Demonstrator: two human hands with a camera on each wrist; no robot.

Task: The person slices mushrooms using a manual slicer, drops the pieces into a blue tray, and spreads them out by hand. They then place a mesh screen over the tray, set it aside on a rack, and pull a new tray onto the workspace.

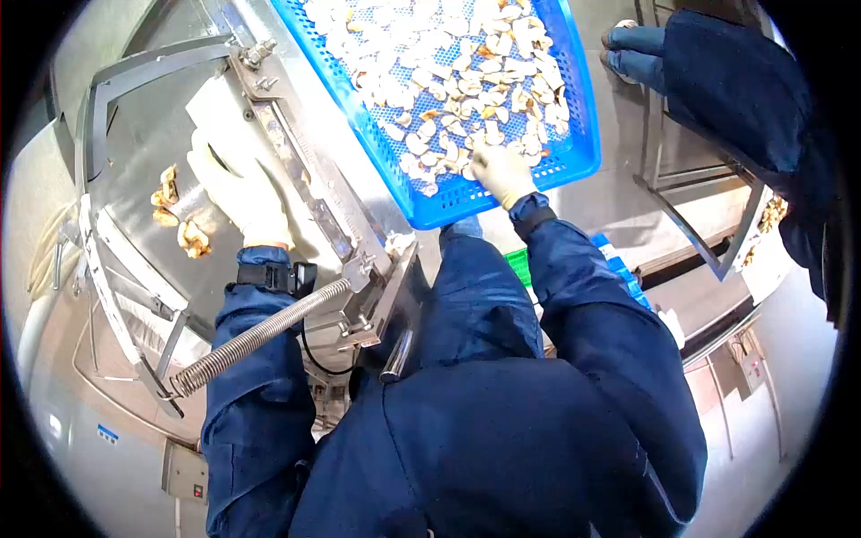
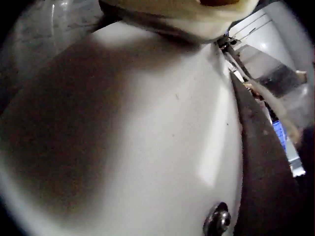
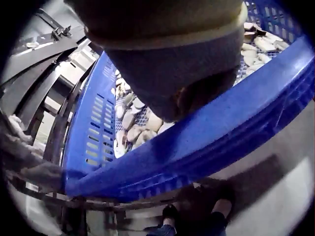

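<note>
My gloved left hand point(image 1: 238, 193) lies with extended fingers along a white board point(image 1: 215, 112) on the metal worktop. In the left wrist view the board point(image 2: 162, 132) fills the middle, with the pale glove point(image 2: 192, 22) above it. Several browned, pale food pieces point(image 1: 193, 239) lie left of that hand. My gloved right hand point(image 1: 502, 170) has its fingers curled down inside the near rim of a blue perforated basket point(image 1: 578, 108), among many pale cut pieces point(image 1: 448, 108), some orange-tinged. In the right wrist view the cuff hides the fingers; I cannot tell whether they hold a piece.
A metal bar point(image 1: 300, 170) with bolts stands just right of the left hand. A long coil spring point(image 1: 260, 336) crosses over the left sleeve. Another person in dark clothing point(image 1: 735, 90) is at the right, near a metal stand point(image 1: 691, 179).
</note>
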